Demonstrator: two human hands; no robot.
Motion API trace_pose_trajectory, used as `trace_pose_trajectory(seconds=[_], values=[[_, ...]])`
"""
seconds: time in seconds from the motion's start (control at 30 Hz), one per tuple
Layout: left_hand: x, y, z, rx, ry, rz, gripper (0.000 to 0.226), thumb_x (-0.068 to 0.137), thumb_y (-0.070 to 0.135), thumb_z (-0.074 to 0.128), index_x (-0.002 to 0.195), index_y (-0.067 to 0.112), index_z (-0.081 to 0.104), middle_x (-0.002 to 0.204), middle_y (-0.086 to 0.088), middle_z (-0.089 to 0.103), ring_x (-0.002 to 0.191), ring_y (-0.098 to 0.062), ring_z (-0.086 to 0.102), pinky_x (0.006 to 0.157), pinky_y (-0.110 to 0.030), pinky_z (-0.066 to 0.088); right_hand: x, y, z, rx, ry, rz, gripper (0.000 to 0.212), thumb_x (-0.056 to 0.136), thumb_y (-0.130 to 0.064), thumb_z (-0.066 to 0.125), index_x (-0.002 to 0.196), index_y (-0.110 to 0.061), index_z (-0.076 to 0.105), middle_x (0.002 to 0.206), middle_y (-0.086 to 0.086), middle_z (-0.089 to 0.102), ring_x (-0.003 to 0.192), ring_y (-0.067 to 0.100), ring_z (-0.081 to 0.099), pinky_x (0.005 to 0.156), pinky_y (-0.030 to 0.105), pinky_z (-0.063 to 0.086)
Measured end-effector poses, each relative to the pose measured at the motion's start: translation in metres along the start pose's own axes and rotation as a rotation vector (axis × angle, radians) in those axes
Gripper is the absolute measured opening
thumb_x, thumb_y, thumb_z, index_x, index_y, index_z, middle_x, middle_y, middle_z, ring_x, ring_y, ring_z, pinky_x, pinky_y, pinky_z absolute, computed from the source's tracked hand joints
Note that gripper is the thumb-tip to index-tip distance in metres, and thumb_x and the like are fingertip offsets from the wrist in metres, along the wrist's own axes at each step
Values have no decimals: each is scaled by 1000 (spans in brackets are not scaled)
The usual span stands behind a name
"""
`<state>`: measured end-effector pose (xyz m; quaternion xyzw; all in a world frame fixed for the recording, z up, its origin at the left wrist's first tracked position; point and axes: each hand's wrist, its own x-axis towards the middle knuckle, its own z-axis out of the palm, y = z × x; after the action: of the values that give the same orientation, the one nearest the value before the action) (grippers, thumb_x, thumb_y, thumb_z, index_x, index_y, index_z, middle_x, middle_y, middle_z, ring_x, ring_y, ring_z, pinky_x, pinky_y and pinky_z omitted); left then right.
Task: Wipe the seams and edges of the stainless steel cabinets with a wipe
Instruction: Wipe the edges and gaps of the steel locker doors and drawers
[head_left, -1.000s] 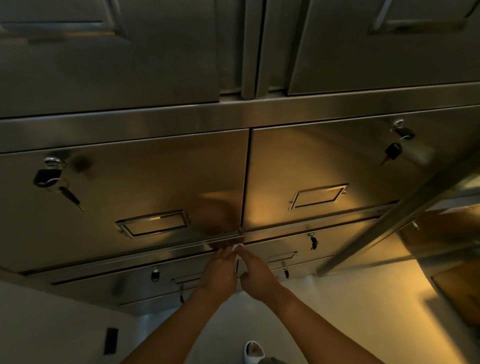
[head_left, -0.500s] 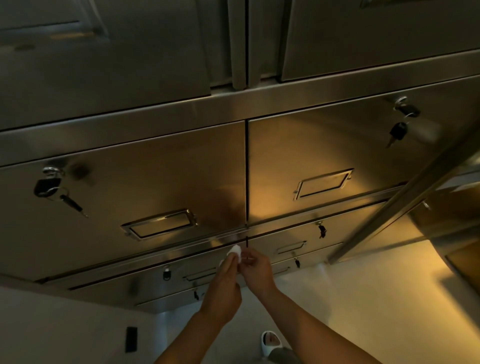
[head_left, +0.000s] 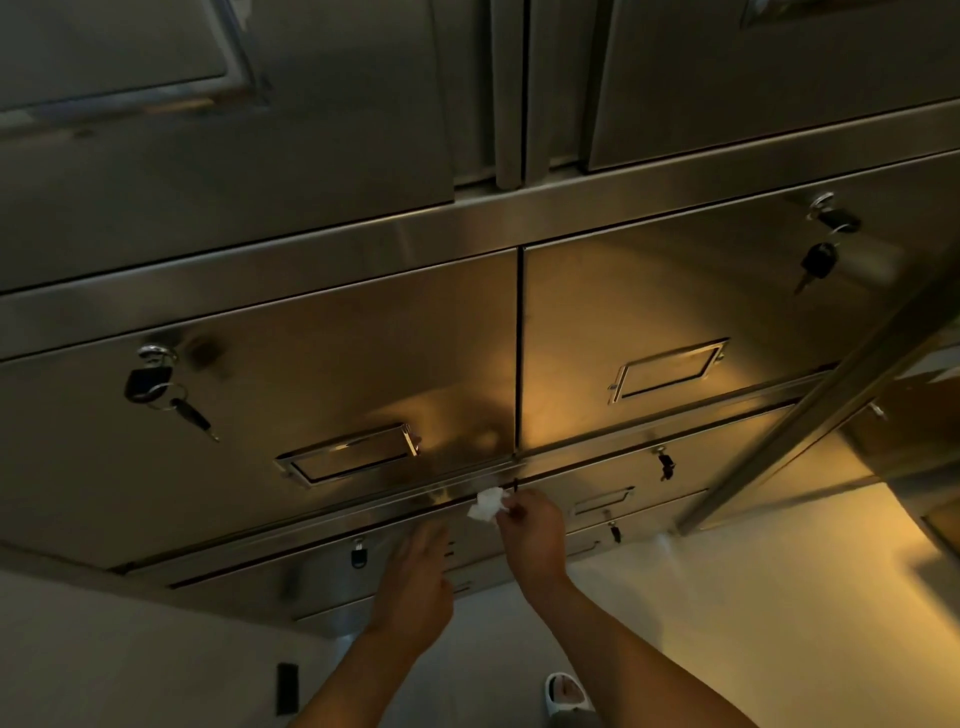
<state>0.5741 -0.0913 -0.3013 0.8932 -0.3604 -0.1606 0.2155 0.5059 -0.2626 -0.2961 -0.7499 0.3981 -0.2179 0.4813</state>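
Note:
A stainless steel cabinet (head_left: 395, 364) with two columns of drawers fills the view. A dark vertical seam (head_left: 519, 353) runs between the columns. My right hand (head_left: 535, 530) pinches a small crumpled white wipe (head_left: 485, 505) just below the point where that seam meets the horizontal rail (head_left: 363, 512) under the large drawers. My left hand (head_left: 421, 587) hangs lower and to the left, fingers straight and blurred, holding nothing.
Keys hang from locks on the left drawer (head_left: 156, 384) and the right drawer (head_left: 826, 244), with smaller keys on lower drawers. A metal post (head_left: 810, 415) slants at right. Below are pale floor (head_left: 753, 597), a white slipper (head_left: 566, 693) and a dark wall plate (head_left: 287, 688).
Both hands were together at the seam with the wipe. Now my left hand has let go and dropped down and left, while my right hand keeps the wipe at the seam.

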Motion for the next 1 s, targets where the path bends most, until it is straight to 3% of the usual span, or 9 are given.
trace_pose_trajectory(seconds=[0.1, 0.13, 0.23, 0.33, 0.43, 0.53, 0.67, 0.9, 1.0], values=[[0, -22, -1, 89, -15, -22, 68, 82, 0, 65, 148, 9, 53, 158, -10, 44, 146, -33, 42, 121, -33, 20, 6, -10, -3, 99, 41, -17, 27, 79, 19, 68, 80, -6, 77, 71, -22, 60, 76, -15, 64, 73, 3, 43], [-1, -27, -1, 103, -27, -23, 68, 80, 0, 69, 146, 7, 56, 156, -12, 47, 144, -35, 44, 121, -35, 22, 8, -8, 0, 92, 48, -13, 25, 79, 17, 68, 77, -6, 77, 68, -21, 60, 74, -16, 63, 71, 7, 44], [-4, -37, 1, 120, -57, -34, 67, 76, -3, 75, 141, 3, 60, 152, -15, 51, 142, -39, 48, 118, -38, 26, 13, 4, 13, 128, 82, 71, 28, 78, 12, 71, 69, -15, 72, 65, -6, 65, 63, -1, 61, 64, 19, 44], [-4, -38, -1, 161, -74, -61, 67, 88, 4, 65, 152, 7, 47, 164, -10, 34, 154, -33, 29, 124, -34, 12, 15, 4, 20, 206, 148, 145, 24, 75, 14, 73, 65, -8, 72, 64, 6, 67, 59, 6, 57, 61, 16, 45], [-3, -40, -2, 186, -93, -100, 68, 97, 12, 53, 161, 15, 31, 171, -3, 18, 159, -25, 12, 128, -32, 2, 15, -2, 22, 304, 185, 231, 23, 73, 15, 75, 65, -6, 70, 60, 1, 62, 55, -3, 55, 58, 8, 42], [-3, -41, -6, 229, -110, -107, 68, 100, 15, 50, 163, 17, 25, 172, 0, 11, 159, -23, 8, 126, -30, -2, 17, -1, 30, 387, 225, 357, 18, 73, 12, 79, 68, -3, 71, 61, -1, 61, 55, -2, 54, 63, 19, 46], [-7, -51, -9, 246, -98, -69, 64, 101, 12, 49, 161, 14, 31, 172, 0, 9, 159, -23, 9, 125, -27, -2, 19, -3, 39, 445, 272, 451, 21, 72, 8, 82, 68, -10, 72, 65, 2, 65, 63, 14, 58, 69, 25, 48], [-19, -68, -20, 238, -52, -41, 65, 95, 7, 49, 158, 17, 38, 173, -2, 8, 159, -22, 9, 130, -34, 8, 9, -12, 52, 476, 281, 441, 24, 72, 7, 85, 65, -12, 72, 61, -1, 63, 58, 5, 55, 62, 21, 47], [-23, -78, -29, 267, -29, -56, 62, 90, 7, 58, 151, 18, 49, 170, -4, 17, 156, -26, 23, 126, -37, 25, -2, -17, 68, 463, 261, 408, 31, 70, 8, 84, 59, -17, 70, 59, -4, 63, 53, -3, 55, 60, 14, 47]])
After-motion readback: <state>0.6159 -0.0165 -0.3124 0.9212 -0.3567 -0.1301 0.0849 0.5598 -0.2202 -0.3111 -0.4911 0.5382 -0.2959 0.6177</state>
